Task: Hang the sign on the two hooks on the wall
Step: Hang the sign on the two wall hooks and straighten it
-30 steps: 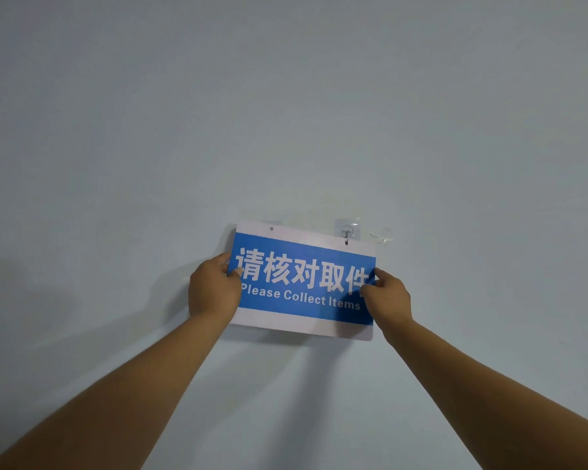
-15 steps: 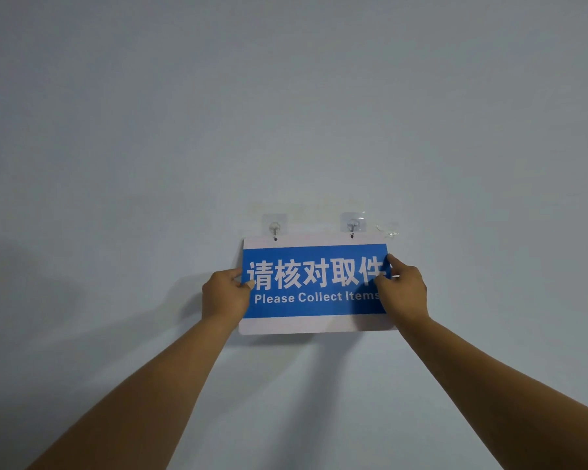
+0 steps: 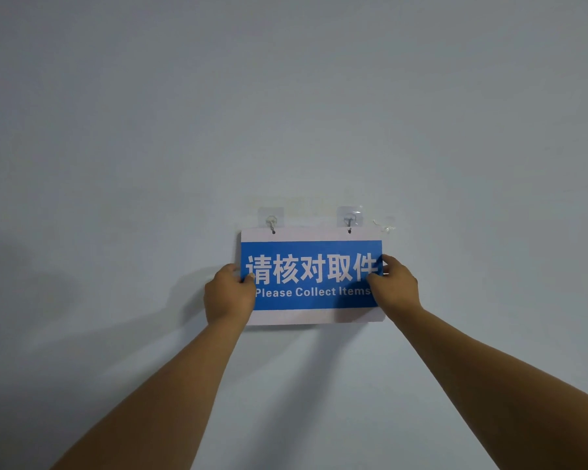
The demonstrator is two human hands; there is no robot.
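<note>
The sign (image 3: 311, 301) is a white card with a blue panel, white Chinese characters and the words "Please Collect Items". It lies level against the pale wall. Two clear adhesive hooks are stuck to the wall just above its top edge: the left hook (image 3: 271, 219) and the right hook (image 3: 349, 219). Each hook's tip meets a small hole in the sign's white top strip. My left hand (image 3: 229, 295) grips the sign's left edge, thumb on the blue face. My right hand (image 3: 393, 284) grips the right edge and covers the end of the text.
A scrap of clear plastic film (image 3: 384, 224) clings to the wall (image 3: 286, 113) right of the right hook. The rest of the view is plain pale wall, with my forearms' shadows below the sign.
The sign has risen and swung from tilted to level. The left hook, hidden behind the card one second ago, now shows above it. Both hands kept their grip.
</note>
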